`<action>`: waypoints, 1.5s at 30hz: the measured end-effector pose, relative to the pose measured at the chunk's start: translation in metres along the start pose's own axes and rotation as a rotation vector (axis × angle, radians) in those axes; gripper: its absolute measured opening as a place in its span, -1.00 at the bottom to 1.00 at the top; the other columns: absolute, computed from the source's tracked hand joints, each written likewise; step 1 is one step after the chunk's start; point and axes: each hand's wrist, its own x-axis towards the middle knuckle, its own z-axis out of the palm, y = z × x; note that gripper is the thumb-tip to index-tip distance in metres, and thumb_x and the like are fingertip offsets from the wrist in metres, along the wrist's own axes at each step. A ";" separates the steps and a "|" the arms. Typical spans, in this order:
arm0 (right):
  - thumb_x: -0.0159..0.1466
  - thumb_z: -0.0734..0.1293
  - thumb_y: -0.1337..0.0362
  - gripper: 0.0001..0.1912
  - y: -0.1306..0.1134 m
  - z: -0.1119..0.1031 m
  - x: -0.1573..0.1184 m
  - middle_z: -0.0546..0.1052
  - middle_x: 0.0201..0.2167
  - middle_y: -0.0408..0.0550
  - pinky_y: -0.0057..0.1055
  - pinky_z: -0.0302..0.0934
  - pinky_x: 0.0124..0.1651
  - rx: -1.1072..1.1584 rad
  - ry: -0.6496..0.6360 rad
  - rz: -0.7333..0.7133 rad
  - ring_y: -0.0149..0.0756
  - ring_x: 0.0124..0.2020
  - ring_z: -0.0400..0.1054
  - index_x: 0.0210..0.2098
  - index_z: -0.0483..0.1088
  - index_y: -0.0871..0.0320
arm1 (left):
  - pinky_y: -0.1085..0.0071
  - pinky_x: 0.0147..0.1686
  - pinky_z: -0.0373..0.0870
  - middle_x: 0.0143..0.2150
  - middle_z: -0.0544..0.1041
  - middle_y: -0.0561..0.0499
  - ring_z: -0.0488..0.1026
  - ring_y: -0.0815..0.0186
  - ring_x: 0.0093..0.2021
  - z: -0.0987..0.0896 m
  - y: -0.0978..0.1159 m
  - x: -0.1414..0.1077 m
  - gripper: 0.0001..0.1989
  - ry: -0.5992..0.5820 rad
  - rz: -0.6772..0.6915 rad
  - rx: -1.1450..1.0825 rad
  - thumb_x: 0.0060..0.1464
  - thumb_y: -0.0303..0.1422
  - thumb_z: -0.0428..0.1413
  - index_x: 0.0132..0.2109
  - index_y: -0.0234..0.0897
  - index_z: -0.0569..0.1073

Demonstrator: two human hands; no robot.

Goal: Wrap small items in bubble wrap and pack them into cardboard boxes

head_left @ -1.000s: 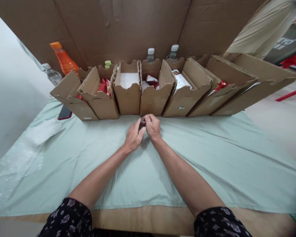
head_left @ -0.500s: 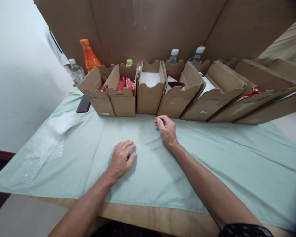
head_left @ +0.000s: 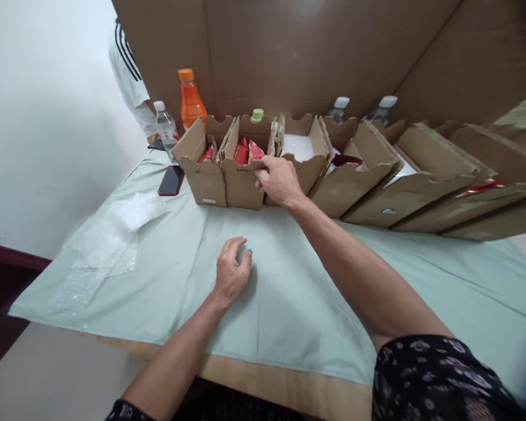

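My right hand (head_left: 279, 179) is at the front right corner of the second cardboard box (head_left: 244, 188) from the left, its thumb and fingers closed on the rim. Red packets (head_left: 242, 153) stand inside that box. My left hand (head_left: 233, 268) rests on the pale green cloth (head_left: 289, 292) with its fingers curved and apart, holding nothing. To the right of the gripped box, another box (head_left: 305, 172) contains white bubble wrap (head_left: 298, 147); my right hand partly covers its front.
More cardboard boxes (head_left: 350, 190) lean in a row to the right. Bottles, one orange (head_left: 191, 104), stand behind the row. A phone (head_left: 170, 180) and loose bubble wrap (head_left: 109, 237) lie at the left. Beyond is a person's striped sleeve (head_left: 129, 67).
My right hand has moved forward and left from the cloth to the box rim. My left hand has lifted its fingers somewhat. The view has shifted left, showing more of the other person.
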 end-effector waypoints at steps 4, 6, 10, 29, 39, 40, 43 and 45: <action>0.30 0.28 0.33 -0.82 -0.027 -0.014 -0.042 0.52 -0.58 -0.16 -0.31 0.34 -0.22 -0.086 -0.081 0.043 -0.25 -0.43 0.48 -0.42 0.47 0.11 | 0.14 0.20 0.49 0.18 0.54 -0.23 0.53 0.13 0.17 -0.007 -0.005 0.010 -0.61 0.185 -0.201 -0.151 0.33 -0.24 0.06 0.22 -0.27 0.42; 0.31 0.29 0.31 -0.83 -0.047 -0.031 -0.075 0.56 -0.55 -0.17 -0.35 0.30 -0.27 -0.077 -0.118 0.034 -0.30 -0.45 0.46 -0.40 0.47 0.11 | 0.16 0.23 0.46 0.25 0.49 -0.24 0.51 0.14 0.21 -0.011 -0.009 0.014 -0.58 0.269 -0.251 -0.200 0.34 -0.21 0.04 0.26 -0.24 0.36; 0.34 0.29 0.20 -0.80 -0.077 -0.083 -0.144 0.59 -0.51 -0.16 -0.37 0.31 -0.34 -0.046 -0.220 0.049 -0.32 -0.48 0.46 -0.34 0.53 0.05 | 0.20 0.22 0.47 0.30 0.43 -0.25 0.50 0.15 0.22 -0.018 -0.018 0.018 -0.50 0.332 -0.236 -0.216 0.24 -0.27 0.08 0.29 -0.23 0.30; 0.13 0.46 -0.21 -0.56 0.007 -0.187 -0.319 0.66 -0.34 0.09 -0.11 0.51 -0.32 -0.087 -0.163 0.509 0.05 -0.31 0.59 -0.29 0.56 0.03 | 0.37 -0.29 0.48 -0.28 0.56 0.01 0.47 0.30 -0.35 -0.007 0.022 -0.026 -0.76 -0.195 0.042 0.080 0.05 -0.41 0.09 -0.11 -0.24 0.52; 0.15 0.36 0.12 -0.71 0.032 -0.156 -0.249 0.66 -0.25 -0.01 -0.22 0.43 -0.28 -0.071 0.084 0.414 -0.19 -0.38 0.50 -0.17 0.45 0.09 | 0.34 -0.22 0.48 -0.24 0.50 0.02 0.43 0.33 -0.36 0.005 0.018 -0.023 -0.70 -0.095 0.055 0.083 0.12 -0.38 0.10 0.01 -0.23 0.54; 0.15 0.35 0.12 -0.70 0.036 -0.153 -0.245 0.66 -0.24 0.00 -0.21 0.44 -0.26 -0.054 0.115 0.406 -0.19 -0.35 0.50 -0.15 0.46 0.09 | 0.35 -0.22 0.50 -0.20 0.52 0.00 0.46 0.33 -0.33 0.004 0.017 -0.022 -0.65 -0.109 0.039 0.050 0.11 -0.38 0.11 0.05 -0.23 0.54; 0.17 0.34 0.07 -0.67 0.047 -0.142 -0.244 0.66 -0.22 0.04 -0.19 0.45 -0.20 -0.003 0.198 0.407 -0.15 -0.28 0.52 -0.15 0.46 0.11 | 0.36 -0.22 0.56 -0.03 0.55 -0.09 0.56 0.27 -0.17 0.002 0.013 -0.020 -0.52 -0.198 -0.022 -0.080 0.08 -0.36 0.15 0.18 -0.24 0.49; 0.19 0.33 0.02 -0.66 0.055 -0.137 -0.249 0.65 -0.24 0.06 -0.20 0.44 -0.21 -0.004 0.208 0.439 -0.14 -0.28 0.52 -0.17 0.46 0.12 | 0.29 -0.11 0.60 0.07 0.55 -0.15 0.59 0.20 -0.06 -0.001 0.010 -0.021 -0.46 -0.268 -0.043 -0.169 0.08 -0.32 0.17 0.23 -0.25 0.46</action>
